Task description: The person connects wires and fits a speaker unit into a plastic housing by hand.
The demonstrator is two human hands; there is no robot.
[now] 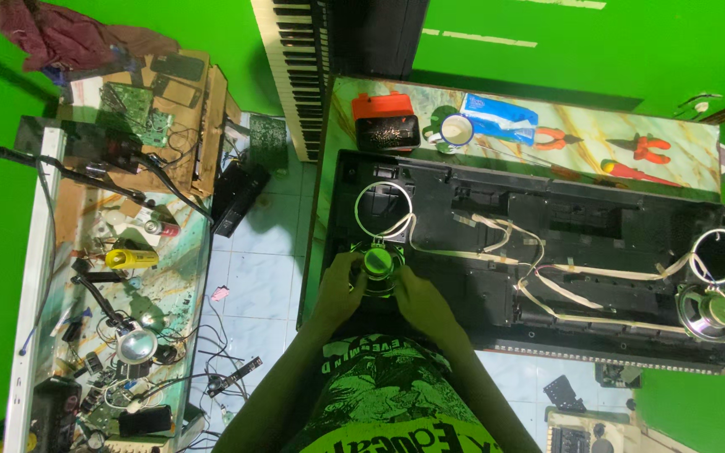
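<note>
Left hand [339, 289] and right hand [419, 299] both grip speaker [378, 262]; white cables [497, 235] alongside

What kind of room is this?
Probably a home repair workshop for electronics. An opened black keyboard case lies on the table with its speakers and white wires showing, pliers lie beside it, and a side bench is cluttered with circuit boards and parts.

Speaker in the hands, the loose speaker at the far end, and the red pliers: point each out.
speaker in the hands [377, 262], head view, on its round magnet back.
loose speaker [709, 312], head view, on its magnet.
red pliers [649, 148], head view, on the handles.
</note>
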